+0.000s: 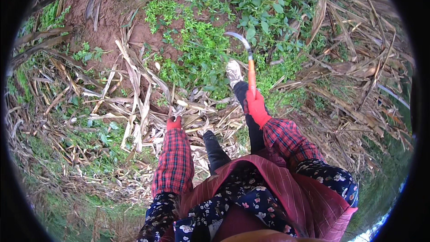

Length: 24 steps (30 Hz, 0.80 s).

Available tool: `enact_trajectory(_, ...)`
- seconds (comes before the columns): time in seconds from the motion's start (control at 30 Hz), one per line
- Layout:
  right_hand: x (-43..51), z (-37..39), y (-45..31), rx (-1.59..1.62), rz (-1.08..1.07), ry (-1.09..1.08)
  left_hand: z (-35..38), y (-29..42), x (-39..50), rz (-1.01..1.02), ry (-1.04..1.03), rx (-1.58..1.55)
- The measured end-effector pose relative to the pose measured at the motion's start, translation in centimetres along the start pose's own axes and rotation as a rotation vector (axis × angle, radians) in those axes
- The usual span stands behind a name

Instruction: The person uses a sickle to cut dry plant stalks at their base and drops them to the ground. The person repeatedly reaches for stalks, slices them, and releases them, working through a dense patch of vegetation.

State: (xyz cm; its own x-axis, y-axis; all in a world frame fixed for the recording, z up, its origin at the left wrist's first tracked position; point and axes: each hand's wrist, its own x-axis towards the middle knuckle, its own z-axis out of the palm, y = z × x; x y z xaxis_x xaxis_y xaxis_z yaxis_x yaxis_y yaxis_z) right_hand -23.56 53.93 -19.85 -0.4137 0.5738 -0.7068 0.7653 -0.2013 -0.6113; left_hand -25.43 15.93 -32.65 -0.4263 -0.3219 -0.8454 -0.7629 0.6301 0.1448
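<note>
In my right hand, which wears a red glove, is a sickle with an orange handle. Its curved metal blade points forward and bends to the left over low green weeds. My left hand, in a red glove with dark fingertips, hangs low over dry corn leaves. The fingers curl away from me, so whether they grip a leaf is unclear. Red plaid sleeve covers reach over both of my forearms.
My shoe stands forward among the weeds, just left of the sickle. Dry corn stalks lie heaped along the right. Bare reddish soil shows at the upper left. Leafy plants grow at the top.
</note>
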Motion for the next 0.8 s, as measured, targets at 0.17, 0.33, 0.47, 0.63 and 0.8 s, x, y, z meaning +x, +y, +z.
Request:
enact_trajectory(0.17, -1.3, -3.5, -3.3, 0.5, 0.203, 0.129, -4.8, 4.7, 1.2, 0.162, 0.052, 0.114)
enact_trajectory(0.33, 4.8, -3.7, -7.2, 0.531, 0.054, 0.153, -8.1, 15.4, 4.2, 0.395, 0.082, 0.103)
enact_trajectory(0.47, 9.6, -3.1, -9.0, 0.456, 0.003, 0.02, -4.9, 25.7, 3.0, 0.675, 0.108, 0.226)
enact_trajectory(0.63, 3.8, -4.5, -7.1, 0.254, 0.094, -0.137, 4.3, 39.3, -3.5, 0.894, -0.051, 0.084)
enact_trajectory(0.8, 0.6, -5.4, -2.0, 0.041, 0.027, -0.109, 11.6, 43.1, -6.8, 0.963, -0.183, -0.025)
